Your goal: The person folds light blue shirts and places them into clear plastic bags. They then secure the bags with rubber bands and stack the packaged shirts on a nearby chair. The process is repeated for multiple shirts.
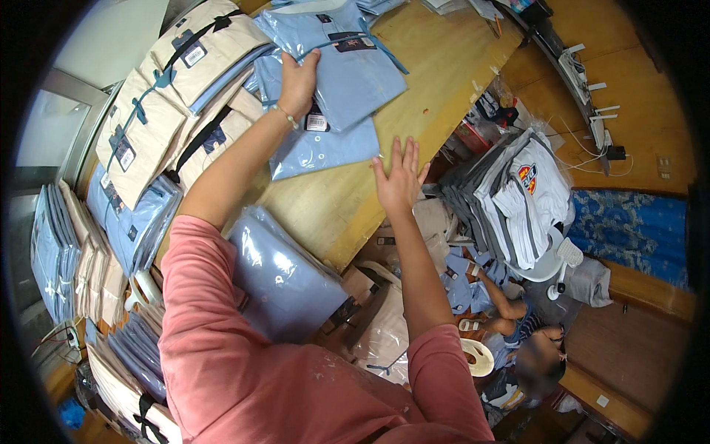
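My left hand (298, 83) grips the left side of a bundle of folded light-blue shirts (362, 85) in clear plastic, by its teal ribbon (325, 46). Some of its fingers are hidden. This bundle rests partly over another bagged blue shirt (329, 153) on the yellow wooden table (436, 59). My right hand (399, 177) is at the table's near right edge, palm down with fingers spread, holding nothing.
Ribbon-tied stacks of cream shirts (137, 129) crowd the left. A bagged blue stack (277, 274) lies close to my body. On the right stands a pile of white and grey shirts (510, 192). Another person (529, 348) sits low at the lower right among blue garments.
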### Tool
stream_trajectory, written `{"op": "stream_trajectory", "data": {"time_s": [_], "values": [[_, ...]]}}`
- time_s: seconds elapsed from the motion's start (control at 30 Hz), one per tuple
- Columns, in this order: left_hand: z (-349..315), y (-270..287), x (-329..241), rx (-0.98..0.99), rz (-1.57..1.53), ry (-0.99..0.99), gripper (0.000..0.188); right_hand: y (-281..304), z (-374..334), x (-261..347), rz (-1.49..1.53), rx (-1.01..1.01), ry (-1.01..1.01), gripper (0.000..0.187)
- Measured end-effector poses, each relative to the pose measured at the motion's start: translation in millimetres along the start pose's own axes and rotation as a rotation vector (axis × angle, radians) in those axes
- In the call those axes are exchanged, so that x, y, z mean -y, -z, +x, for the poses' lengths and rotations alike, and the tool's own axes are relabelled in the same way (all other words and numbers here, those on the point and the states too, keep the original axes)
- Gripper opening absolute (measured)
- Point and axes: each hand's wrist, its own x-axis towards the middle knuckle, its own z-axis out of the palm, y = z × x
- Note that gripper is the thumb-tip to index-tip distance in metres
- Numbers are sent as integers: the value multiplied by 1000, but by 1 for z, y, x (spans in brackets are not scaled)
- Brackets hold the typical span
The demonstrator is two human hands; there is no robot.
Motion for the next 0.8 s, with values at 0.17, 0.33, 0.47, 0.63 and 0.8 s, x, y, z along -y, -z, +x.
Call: {"op": "stream_trajectory", "data": {"time_s": [0.17,0.33,0.47,0.63,0.8], "values": [[-30,30,-25,94,-8,18,45,-3,-1,-3,-21,-6,-10,64],[-19,90,-15,131,314,300,56,-1,-1,1,2,-14,2,64],[-11,101,-9,195,373,237,62,-7,-3,-1,4,-15,13,64],[-8,95,-33,138,1170,-572,71,-6,-3,4,15,3,2,65],[19,-11,-77,168,1194,-1098,68,-5,-4,3,41,4,-17,66]]}}
